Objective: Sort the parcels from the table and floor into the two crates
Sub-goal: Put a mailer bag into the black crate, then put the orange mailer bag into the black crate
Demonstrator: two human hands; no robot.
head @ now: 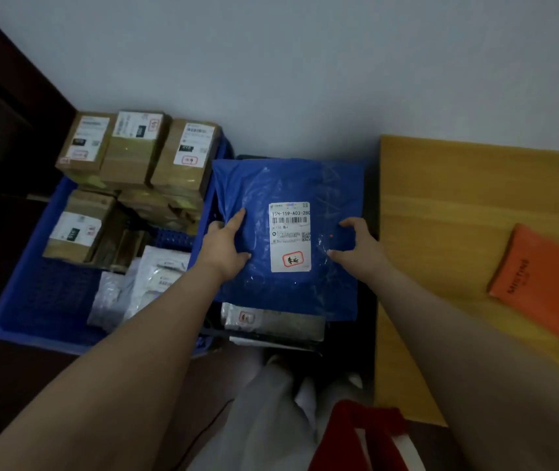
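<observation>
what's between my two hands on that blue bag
The white shipping label, stuck flat on the blue bag, seen in the head view.

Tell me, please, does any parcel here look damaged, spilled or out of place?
Nothing looks damaged or spilled. Both hands, left hand and right hand, hold the blue parcel flat. One orange envelope lies on the wooden table, not yet sorted.

We could barely see the second crate (371,205), since the blue mailer (288,185) covered nearly all of it. The orange envelope (550,287) ran off the right edge. Small print on the mailer's label (290,236) was too fine to read.
</observation>
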